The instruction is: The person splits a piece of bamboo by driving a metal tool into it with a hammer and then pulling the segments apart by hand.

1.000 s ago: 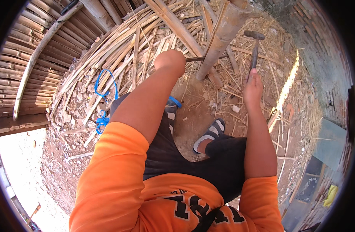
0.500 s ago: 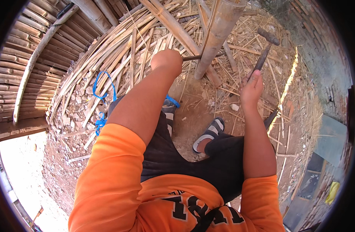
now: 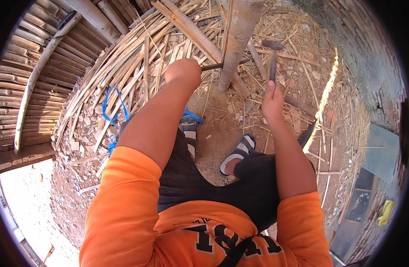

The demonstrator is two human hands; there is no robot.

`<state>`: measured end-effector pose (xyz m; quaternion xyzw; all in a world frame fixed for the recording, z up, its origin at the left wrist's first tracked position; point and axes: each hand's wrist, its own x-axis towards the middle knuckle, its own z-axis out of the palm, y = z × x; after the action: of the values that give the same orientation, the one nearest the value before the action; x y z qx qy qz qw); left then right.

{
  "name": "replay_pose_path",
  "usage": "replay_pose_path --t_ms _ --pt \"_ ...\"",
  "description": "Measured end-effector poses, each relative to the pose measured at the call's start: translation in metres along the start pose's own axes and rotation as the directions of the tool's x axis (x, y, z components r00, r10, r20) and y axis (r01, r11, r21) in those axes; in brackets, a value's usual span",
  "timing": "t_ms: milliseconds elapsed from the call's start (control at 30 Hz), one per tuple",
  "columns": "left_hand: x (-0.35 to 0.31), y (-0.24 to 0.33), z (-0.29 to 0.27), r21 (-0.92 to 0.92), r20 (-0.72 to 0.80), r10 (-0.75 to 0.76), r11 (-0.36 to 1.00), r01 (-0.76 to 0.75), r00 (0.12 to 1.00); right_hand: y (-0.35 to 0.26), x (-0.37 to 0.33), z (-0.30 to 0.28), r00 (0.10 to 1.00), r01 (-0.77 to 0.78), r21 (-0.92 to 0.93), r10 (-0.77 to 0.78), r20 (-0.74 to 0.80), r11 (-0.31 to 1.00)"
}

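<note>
The left hand [image 3: 183,71] grips a thin metal rod [image 3: 218,66] whose tip touches the bamboo pole [image 3: 238,40]. The right hand [image 3: 272,99] holds a hammer [image 3: 272,55] upright, just right of the pole.

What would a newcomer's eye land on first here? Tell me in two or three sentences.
First, the thick bamboo pole standing upright at top centre. The left hand holds a thin dark rod against it, while the right hand grips a hammer, its head raised beside the pole. Split bamboo strips fan across the dirt to the left, with a blue cord among them.
</note>
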<state>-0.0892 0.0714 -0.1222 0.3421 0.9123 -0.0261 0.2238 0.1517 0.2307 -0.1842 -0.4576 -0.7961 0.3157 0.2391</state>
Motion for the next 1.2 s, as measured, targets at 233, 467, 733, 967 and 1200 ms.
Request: replay_pose_path --t_ms 233,467,733,967,1200 --pt "-0.007 0.003 -0.001 0.0 -0.029 -0.014 1.0 0.014 0.999 -0.018 0.02 -0.021 0.985 -0.173 0.328 0.155 0.082 0.929" --pt "-0.008 0.006 -0.005 0.068 -0.02 0.03 0.997 -0.029 0.999 0.018 -0.004 0.009 0.956 -0.101 -0.096 0.123 0.264 0.99" --pt "-0.01 0.001 -0.004 0.004 -0.012 -0.037 0.999 0.037 0.999 -0.006 0.011 -0.008 0.988 0.047 0.482 0.032 -0.154 0.875" --pt "-0.007 0.005 -0.007 0.025 0.012 -0.006 1.0 0.006 1.0 0.07 0.001 0.014 0.944 -0.153 -0.1 0.176 0.28 0.983" --pt "0.0 -0.013 -0.005 0.014 0.033 0.243 0.97 -0.243 0.97 -0.045 0.004 -0.075 0.911 -0.411 0.493 0.367 0.189 0.767"
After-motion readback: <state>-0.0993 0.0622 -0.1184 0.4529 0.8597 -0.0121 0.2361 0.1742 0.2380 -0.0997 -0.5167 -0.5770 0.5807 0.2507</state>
